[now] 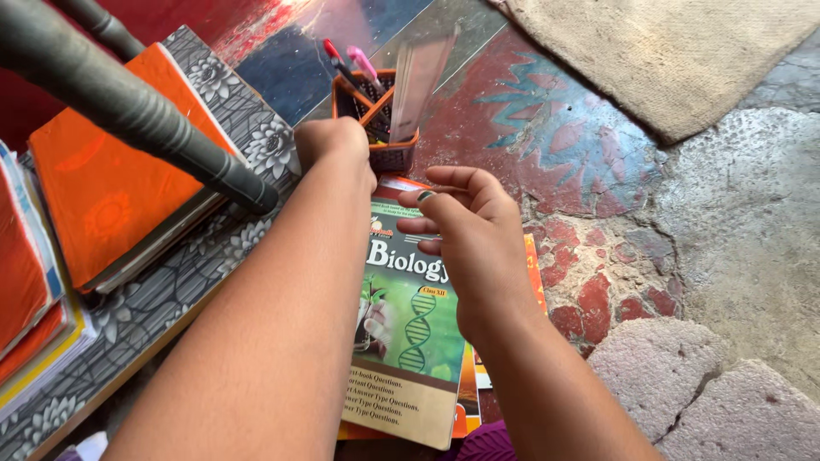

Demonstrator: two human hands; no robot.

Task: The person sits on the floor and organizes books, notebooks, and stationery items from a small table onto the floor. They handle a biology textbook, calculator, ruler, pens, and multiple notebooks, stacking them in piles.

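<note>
My left hand (335,143) is closed in a fist against the rim of a small orange mesh pen holder (386,128) standing on the floor. The holder contains a red pen (331,51), a pink pen (362,61) and a blurred pale ruler (420,78) that sticks up. My right hand (472,243), with a ring on one finger, hovers just in front of the holder with its fingers loosely curled and apart, nothing in them. Under my right hand lies a green textbook (410,341) with a helix picture, on top of orange books.
At the left, a low table (162,299) with a grey flowered cover carries a stack of orange books (111,188). A dark grey pole (128,107) slants over it. A beige mat (666,51) lies at the top right on the painted, cracked floor (598,171).
</note>
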